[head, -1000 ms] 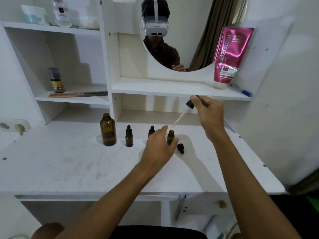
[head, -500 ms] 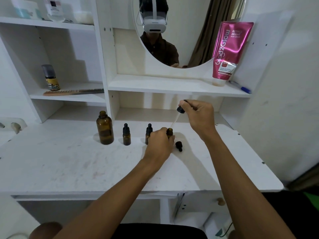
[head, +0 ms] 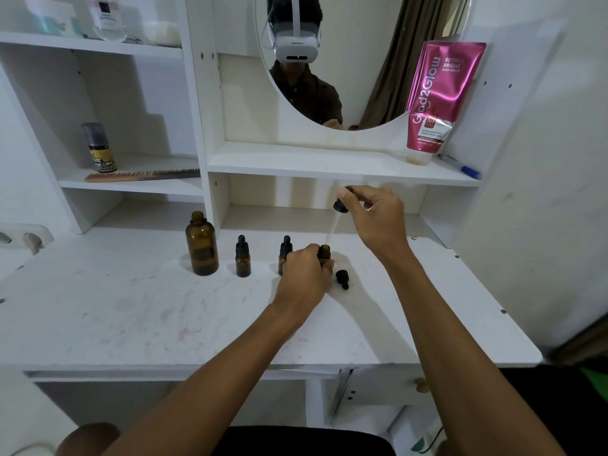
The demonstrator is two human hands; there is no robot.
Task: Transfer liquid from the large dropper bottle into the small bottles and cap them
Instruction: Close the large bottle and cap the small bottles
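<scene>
The large amber bottle [head: 201, 243] stands uncapped on the white desk [head: 131, 311]. To its right stand two capped small amber bottles, one [head: 242, 257] free and one [head: 285, 250] partly hidden by my left hand [head: 304, 274]. That hand grips a third, uncapped small bottle [head: 324, 251]. My right hand [head: 375, 218] pinches the black bulb of the large dropper [head: 340, 205]; its glass pipette slants down with the tip at the open bottle's mouth. A small black dropper cap [head: 342, 277] lies on the desk just right of my left hand.
A low shelf runs close above my right hand, carrying a pink tube [head: 437, 100] and a blue pen [head: 460, 166]. On the left shelf sit a comb [head: 141, 175] and a small spray can [head: 98, 149]. A round mirror [head: 345, 60] hangs behind.
My left hand closed round the open small bottle. My right hand came down and left, bringing the pipette tip from above the bottle to its mouth.
</scene>
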